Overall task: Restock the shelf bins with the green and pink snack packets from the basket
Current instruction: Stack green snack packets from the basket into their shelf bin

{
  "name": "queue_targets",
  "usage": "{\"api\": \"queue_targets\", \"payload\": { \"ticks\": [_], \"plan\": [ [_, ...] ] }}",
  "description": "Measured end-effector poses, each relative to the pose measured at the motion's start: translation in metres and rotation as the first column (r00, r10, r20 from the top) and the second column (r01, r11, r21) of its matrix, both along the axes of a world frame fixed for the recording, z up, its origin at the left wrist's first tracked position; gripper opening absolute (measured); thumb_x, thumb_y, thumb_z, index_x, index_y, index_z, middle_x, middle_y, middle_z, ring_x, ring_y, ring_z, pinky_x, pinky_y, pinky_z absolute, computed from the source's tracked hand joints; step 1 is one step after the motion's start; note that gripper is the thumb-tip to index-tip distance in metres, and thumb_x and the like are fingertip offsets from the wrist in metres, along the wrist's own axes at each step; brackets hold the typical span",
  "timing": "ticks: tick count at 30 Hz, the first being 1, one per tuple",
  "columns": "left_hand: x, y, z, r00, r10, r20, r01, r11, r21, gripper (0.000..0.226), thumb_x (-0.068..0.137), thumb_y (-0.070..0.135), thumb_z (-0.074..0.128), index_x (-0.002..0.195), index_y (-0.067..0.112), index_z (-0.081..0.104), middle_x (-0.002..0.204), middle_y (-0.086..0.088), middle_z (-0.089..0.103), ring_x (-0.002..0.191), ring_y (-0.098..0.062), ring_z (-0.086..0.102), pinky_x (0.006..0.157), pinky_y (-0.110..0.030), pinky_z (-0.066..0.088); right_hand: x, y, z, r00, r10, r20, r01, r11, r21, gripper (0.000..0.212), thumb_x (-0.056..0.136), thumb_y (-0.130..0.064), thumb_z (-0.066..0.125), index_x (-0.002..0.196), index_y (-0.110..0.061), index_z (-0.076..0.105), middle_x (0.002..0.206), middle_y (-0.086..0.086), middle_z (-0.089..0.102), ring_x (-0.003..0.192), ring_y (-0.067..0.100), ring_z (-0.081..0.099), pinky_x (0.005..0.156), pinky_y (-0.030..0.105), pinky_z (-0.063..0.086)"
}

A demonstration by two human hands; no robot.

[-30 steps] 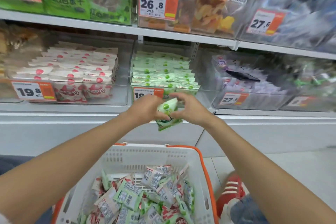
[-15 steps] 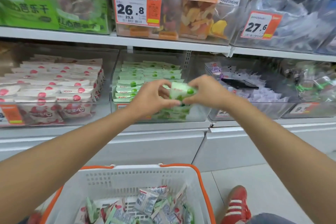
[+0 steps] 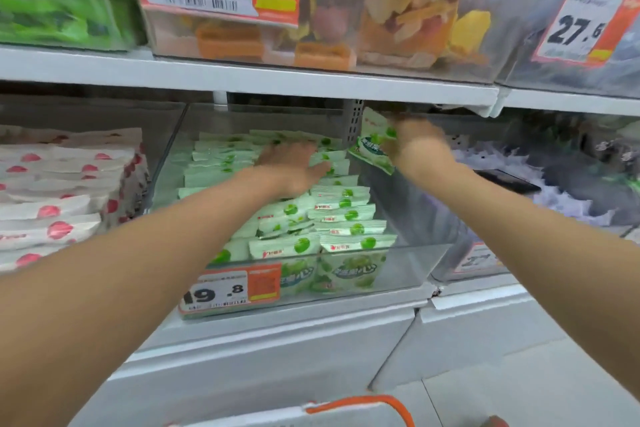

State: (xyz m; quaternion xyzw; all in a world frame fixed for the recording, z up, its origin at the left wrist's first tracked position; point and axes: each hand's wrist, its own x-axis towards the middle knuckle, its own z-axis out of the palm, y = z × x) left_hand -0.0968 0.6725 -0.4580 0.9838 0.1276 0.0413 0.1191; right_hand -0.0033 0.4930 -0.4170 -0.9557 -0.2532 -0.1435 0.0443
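Reaching room: the upper shelf edge (image 3: 242, 80) hangs low over the clear bin (image 3: 412, 263); both hands work in the gap between that edge and the bin's rim; open room shows along the bin's right wall.
Left hand: the left hand (image 3: 291, 166) lies flat, fingers straight, pressing on the far rows of green packets (image 3: 332, 215) inside the bin.
Right hand: the right hand (image 3: 415, 142) grips a held packet (image 3: 375, 146), green and tilted, above the bin's far right corner, just under the shelf edge.
Hard to make out: both hands are blurred; whether one packet or more is held, I cannot tell; the basket (image 3: 360, 404) is cut off at the near edge, only its orange rim showing.
Around: pink packets (image 3: 52, 204) fill the bin to the left; a price tag (image 3: 232, 288) covers the clear bin's near wall at the left; the right-hand bin (image 3: 478, 260) holds pale packets and a dark flat object (image 3: 509, 180).
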Motion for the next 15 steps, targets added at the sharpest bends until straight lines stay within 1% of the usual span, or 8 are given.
{"api": "queue_targets", "payload": {
  "ticks": [2,4,6,8,11,15],
  "plan": [
    [0.016,0.010,-0.007,0.999,-0.036,-0.029,0.037,0.999,0.024,0.069,0.097,0.065,0.024,0.156,0.031,0.014,0.164,0.002,0.012,0.148,-0.026,0.019,0.119,-0.046,0.018,0.016,0.015,-0.003,1.000,-0.026,0.002,0.026,0.999,-0.018,0.045,0.099,-0.023,0.052,0.141,-0.014,0.040,0.135,0.020,0.050,0.120,0.038,0.052,0.086,0.039,0.045],
    [0.024,0.018,-0.012,0.998,-0.060,-0.009,0.060,0.997,0.050,0.072,0.096,0.067,0.023,0.156,0.030,0.010,0.164,0.003,0.007,0.150,-0.022,0.015,0.119,-0.046,0.011,0.031,0.023,-0.007,0.999,0.020,0.050,-0.020,1.000,0.013,0.055,0.096,-0.021,0.055,0.146,-0.017,0.033,0.142,0.020,0.041,0.123,0.041,0.048,0.091,0.043,0.046],
    [0.026,0.020,-0.016,0.997,-0.066,0.028,0.065,0.996,0.058,0.073,0.096,0.066,0.024,0.156,0.028,0.009,0.164,0.001,0.009,0.150,-0.020,0.014,0.121,-0.045,0.009,0.041,0.027,-0.009,0.994,0.088,0.064,-0.088,0.996,0.004,0.057,0.094,-0.022,0.059,0.145,-0.014,0.035,0.139,0.022,0.043,0.118,0.042,0.050,0.092,0.045,0.048],
    [0.025,0.019,-0.017,0.997,-0.056,0.054,0.053,0.997,0.051,0.073,0.097,0.065,0.025,0.156,0.025,0.010,0.163,0.000,0.014,0.149,-0.020,0.017,0.121,-0.044,0.010,0.045,0.030,-0.007,0.992,0.126,0.006,-0.126,0.992,-0.028,0.053,0.092,-0.020,0.061,0.140,-0.009,0.040,0.133,0.022,0.050,0.114,0.040,0.053,0.092,0.043,0.048],
    [0.024,0.018,-0.017,0.998,-0.038,0.057,0.035,0.998,0.059,0.071,0.098,0.063,0.025,0.155,0.023,0.012,0.162,-0.003,0.019,0.148,-0.021,0.021,0.120,-0.043,0.012,0.047,0.035,-0.003,0.982,0.167,-0.087,-0.174,0.981,-0.084,0.052,0.091,-0.018,0.064,0.138,-0.011,0.045,0.130,0.017,0.054,0.113,0.035,0.055,0.095,0.042,0.047],
    [0.022,0.017,-0.017,0.998,-0.033,0.053,0.030,0.998,0.058,0.069,0.099,0.061,0.024,0.155,0.022,0.014,0.161,-0.004,0.022,0.147,-0.022,0.023,0.119,-0.042,0.013,0.053,0.044,-0.003,0.980,0.173,-0.101,-0.187,0.971,-0.147,0.051,0.088,-0.012,0.066,0.135,-0.013,0.047,0.127,0.013,0.057,0.108,0.031,0.058,0.091,0.043,0.050]
  ]
}}
